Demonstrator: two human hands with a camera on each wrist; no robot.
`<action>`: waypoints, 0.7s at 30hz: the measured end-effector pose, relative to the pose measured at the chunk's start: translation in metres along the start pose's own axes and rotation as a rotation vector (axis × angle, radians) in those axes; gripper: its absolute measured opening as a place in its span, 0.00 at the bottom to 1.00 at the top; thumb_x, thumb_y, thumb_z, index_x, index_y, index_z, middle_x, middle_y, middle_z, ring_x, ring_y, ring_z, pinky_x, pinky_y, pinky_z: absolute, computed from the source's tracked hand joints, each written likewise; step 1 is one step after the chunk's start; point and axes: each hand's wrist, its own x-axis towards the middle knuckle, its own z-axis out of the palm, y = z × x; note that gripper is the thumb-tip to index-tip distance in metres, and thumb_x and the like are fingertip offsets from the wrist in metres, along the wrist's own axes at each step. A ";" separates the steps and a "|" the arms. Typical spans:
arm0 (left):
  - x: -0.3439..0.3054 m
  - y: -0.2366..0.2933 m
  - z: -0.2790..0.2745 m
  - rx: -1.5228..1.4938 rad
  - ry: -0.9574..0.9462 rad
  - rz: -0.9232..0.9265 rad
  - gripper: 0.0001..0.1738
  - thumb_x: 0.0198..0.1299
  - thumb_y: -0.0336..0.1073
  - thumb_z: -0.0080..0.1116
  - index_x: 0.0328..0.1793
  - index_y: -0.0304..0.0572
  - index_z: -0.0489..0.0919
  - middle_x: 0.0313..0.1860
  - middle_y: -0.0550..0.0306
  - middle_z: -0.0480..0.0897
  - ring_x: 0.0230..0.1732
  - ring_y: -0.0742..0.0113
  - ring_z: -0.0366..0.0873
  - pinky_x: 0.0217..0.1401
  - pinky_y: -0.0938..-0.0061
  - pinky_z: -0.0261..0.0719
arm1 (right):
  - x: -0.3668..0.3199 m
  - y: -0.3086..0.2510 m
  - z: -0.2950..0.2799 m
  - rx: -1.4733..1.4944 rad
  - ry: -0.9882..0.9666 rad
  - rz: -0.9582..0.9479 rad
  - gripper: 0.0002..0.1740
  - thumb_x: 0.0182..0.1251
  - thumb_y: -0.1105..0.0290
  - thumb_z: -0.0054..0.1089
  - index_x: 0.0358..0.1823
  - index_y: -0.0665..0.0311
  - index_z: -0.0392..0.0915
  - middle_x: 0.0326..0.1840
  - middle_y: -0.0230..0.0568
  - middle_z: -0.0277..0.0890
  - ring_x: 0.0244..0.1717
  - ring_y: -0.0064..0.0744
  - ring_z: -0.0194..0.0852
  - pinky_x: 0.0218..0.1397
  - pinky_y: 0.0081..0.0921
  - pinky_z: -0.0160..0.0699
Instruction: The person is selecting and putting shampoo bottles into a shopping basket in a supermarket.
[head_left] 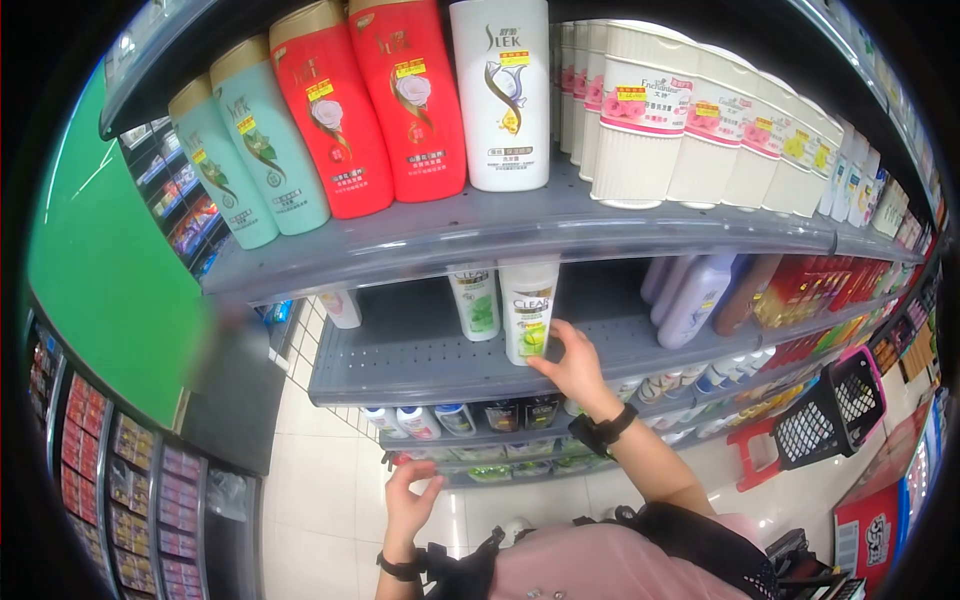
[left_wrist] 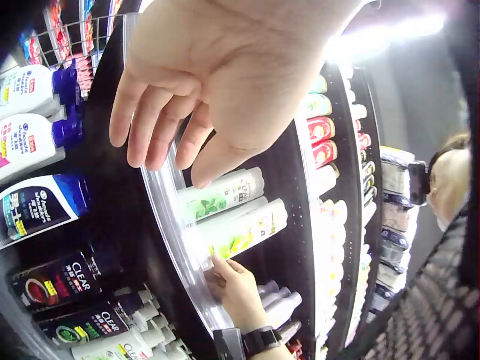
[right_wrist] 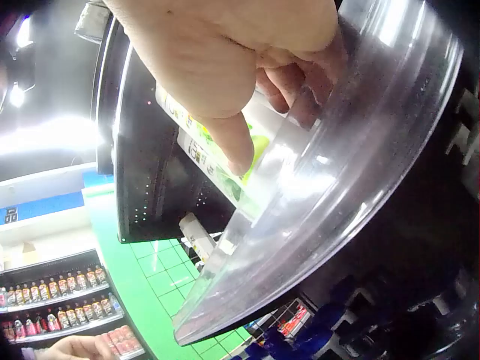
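A white CLEAR bottle with a green and yellow label stands near the middle shelf's front edge. My right hand holds its lower part, thumb on the label side; in the right wrist view the hand covers much of the bottle, and its fingers are partly behind the clear shelf edge. Just left of it stands a second CLEAR bottle with a green leaf label. My left hand hangs in the air before the lower shelves, holding nothing, fingers loosely bent; the left wrist view shows its palm.
Red, mint and white SLEK bottles and cream Enchanteur bottles line the upper shelf. Lavender bottles stand right on the middle shelf. Below are more bottles. A black and red basket cart is at right.
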 end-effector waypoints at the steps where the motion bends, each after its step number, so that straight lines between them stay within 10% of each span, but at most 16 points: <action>1: 0.001 0.004 -0.001 0.021 0.001 0.017 0.14 0.49 0.27 0.68 0.43 0.35 0.80 0.38 0.53 0.83 0.40 0.63 0.83 0.47 0.72 0.79 | -0.002 0.001 -0.003 0.003 0.000 -0.003 0.33 0.47 0.65 0.75 0.55 0.65 0.71 0.51 0.47 0.78 0.56 0.46 0.73 0.57 0.36 0.71; 10: -0.040 0.021 0.069 0.018 -0.067 -0.030 0.14 0.50 0.28 0.68 0.44 0.34 0.80 0.38 0.52 0.83 0.40 0.62 0.83 0.47 0.72 0.80 | -0.091 0.048 -0.122 0.006 0.038 -0.225 0.24 0.50 0.66 0.73 0.48 0.63 0.77 0.51 0.51 0.77 0.58 0.50 0.71 0.60 0.38 0.71; 21: -0.082 0.172 0.347 0.033 -0.596 0.297 0.14 0.51 0.29 0.68 0.44 0.38 0.80 0.41 0.52 0.83 0.42 0.62 0.83 0.46 0.72 0.79 | -0.315 0.203 -0.414 -0.266 0.184 0.280 0.16 0.53 0.67 0.69 0.42 0.65 0.79 0.40 0.45 0.82 0.46 0.48 0.78 0.51 0.36 0.76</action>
